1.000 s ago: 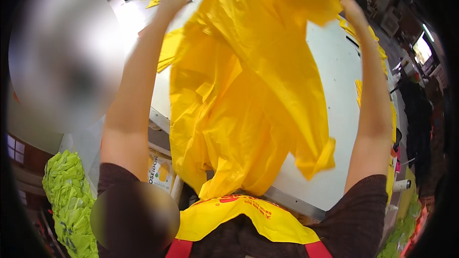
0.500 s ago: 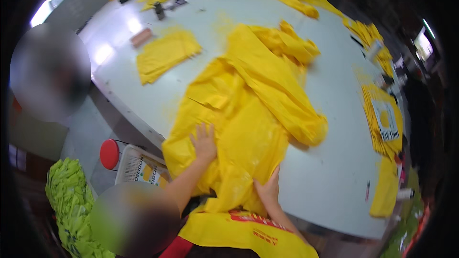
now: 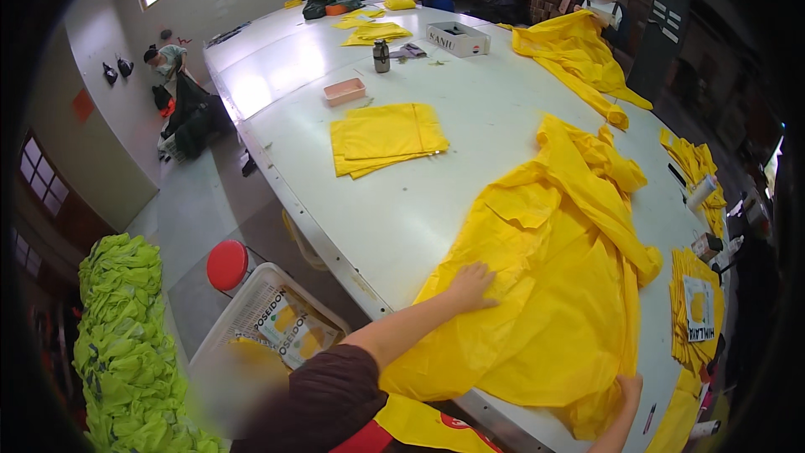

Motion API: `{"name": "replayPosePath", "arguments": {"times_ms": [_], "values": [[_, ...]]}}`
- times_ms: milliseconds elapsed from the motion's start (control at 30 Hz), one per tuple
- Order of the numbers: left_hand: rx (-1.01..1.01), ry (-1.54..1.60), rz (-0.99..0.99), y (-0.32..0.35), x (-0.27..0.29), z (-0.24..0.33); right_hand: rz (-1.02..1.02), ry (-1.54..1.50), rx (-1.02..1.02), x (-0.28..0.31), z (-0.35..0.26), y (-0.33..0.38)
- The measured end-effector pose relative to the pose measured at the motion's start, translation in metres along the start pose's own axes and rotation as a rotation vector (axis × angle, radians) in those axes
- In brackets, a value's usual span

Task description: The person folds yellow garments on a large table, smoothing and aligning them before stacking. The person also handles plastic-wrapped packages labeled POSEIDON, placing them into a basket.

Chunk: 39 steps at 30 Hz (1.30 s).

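Observation:
A yellow waterproof jacket (image 3: 537, 285), wrinkled and with a sleeve folded along its right side, is spread over the near part of the white table. Its lower edge hangs a little past the table's front edge. My left hand (image 3: 472, 287) lies flat on the jacket's left part, fingers stretched out. At the jacket's near right edge, my right hand (image 3: 627, 391) has its fingers closed on the fabric, with the fingertips partly hidden.
The white table (image 3: 310, 159) holds a stack of flat yellow pieces (image 3: 390, 138), a pink tray (image 3: 345, 92) and a dark bottle (image 3: 381, 57). More yellow garments (image 3: 579, 50) lie farther back. Beside the table stand a crate (image 3: 235, 306), a red stool (image 3: 227, 265) and a lime-green pile (image 3: 126, 344). People work beyond.
The view has swung up and to the left, so the jacket now appears farther right and more of the room shows. Both hands are still on the jacket.

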<state>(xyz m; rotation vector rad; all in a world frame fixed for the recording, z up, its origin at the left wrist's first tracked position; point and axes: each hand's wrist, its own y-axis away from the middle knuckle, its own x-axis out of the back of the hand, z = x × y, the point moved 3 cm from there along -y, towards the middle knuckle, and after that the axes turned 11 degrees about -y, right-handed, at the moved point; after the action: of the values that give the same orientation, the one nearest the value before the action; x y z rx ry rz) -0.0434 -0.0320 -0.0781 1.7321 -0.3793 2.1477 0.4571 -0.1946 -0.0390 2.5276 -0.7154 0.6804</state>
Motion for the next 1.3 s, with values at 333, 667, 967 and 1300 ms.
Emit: {"name": "replayPosePath", "arguments": {"times_ms": [333, 667, 967, 1300], "values": [[0.118, -0.202, 0.103, 0.1, -0.016, -0.046, 0.422, 0.251, 0.042, -0.003, 0.028, -0.022], [0.05, -0.186, 0.176, 0.069, -0.001, -0.013, 0.54, -1.336, -0.326, -0.091, -0.051, -0.213], [0.08, -0.107, 0.226, 0.046, -0.008, -0.01, 0.275, -0.051, 1.23, -0.217, -0.272, -0.154], [0.225, 0.038, -0.06, 0.034, 0.015, 0.062, 0.12, 0.418, 0.526, -0.069, -0.052, -0.114]]}}
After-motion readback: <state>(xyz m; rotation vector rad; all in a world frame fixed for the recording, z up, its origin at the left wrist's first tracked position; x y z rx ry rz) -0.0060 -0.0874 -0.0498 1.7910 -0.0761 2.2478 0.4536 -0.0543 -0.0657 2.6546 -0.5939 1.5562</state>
